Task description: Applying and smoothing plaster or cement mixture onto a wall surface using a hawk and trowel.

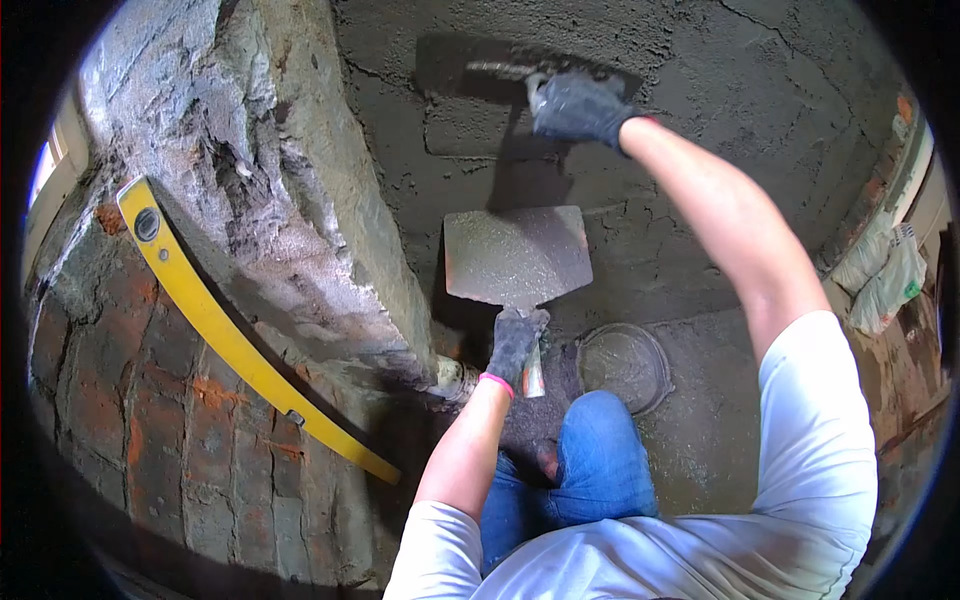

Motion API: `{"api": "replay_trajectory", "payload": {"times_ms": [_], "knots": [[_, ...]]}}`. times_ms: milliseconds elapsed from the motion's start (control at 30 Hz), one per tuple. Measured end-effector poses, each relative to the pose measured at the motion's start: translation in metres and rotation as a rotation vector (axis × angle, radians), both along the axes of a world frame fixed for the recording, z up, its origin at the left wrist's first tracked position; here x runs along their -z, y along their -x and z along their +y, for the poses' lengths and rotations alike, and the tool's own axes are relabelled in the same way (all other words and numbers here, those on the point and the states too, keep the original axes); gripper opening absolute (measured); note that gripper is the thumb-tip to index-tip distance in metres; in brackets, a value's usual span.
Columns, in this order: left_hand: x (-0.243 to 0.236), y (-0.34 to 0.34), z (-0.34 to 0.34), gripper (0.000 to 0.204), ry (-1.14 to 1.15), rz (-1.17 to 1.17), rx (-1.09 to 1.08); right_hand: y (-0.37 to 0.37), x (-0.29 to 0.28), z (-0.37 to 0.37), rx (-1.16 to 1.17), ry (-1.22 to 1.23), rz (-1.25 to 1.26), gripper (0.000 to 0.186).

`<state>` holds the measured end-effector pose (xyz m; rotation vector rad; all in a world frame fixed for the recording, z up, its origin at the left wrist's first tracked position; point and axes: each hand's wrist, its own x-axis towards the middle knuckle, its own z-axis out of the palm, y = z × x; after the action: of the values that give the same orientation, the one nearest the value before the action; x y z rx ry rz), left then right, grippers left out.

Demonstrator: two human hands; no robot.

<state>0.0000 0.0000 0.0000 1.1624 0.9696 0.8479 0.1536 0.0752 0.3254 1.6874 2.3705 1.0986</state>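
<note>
My right hand (pixel 580 106), in a dark glove, is closed on the handle of a long plastering trowel (pixel 440 68). Its dark blade lies against the wet grey mortar (pixel 690 180) on the wall. Lower down, my left hand (pixel 518 342), gloved too, grips the short handle of a broad, squarish metal plate tool (pixel 518 255). Wet mortar shines on the plate, which sits close to the wall, below the trowel. The handle's pale end shows under the left hand; its middle is hidden by the fingers.
A yellow spirit level (pixel 230 335) leans against the brick wall (pixel 160 410) on the left. Between it and the mortar stands a rough pillar (pixel 290 170), with a pipe end (pixel 455 380) at its foot. A round, mortar-covered tub (pixel 626 368) sits beside my knee. Plastic bags (pixel 885 275) hang at right.
</note>
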Motion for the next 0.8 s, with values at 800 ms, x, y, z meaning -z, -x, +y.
{"api": "replay_trajectory", "payload": {"times_ms": [800], "knots": [[0.209,0.053,-0.069,0.006,0.558,0.068,0.221,-0.174,0.393,-0.231,0.398,0.846,0.748,0.020]]}}
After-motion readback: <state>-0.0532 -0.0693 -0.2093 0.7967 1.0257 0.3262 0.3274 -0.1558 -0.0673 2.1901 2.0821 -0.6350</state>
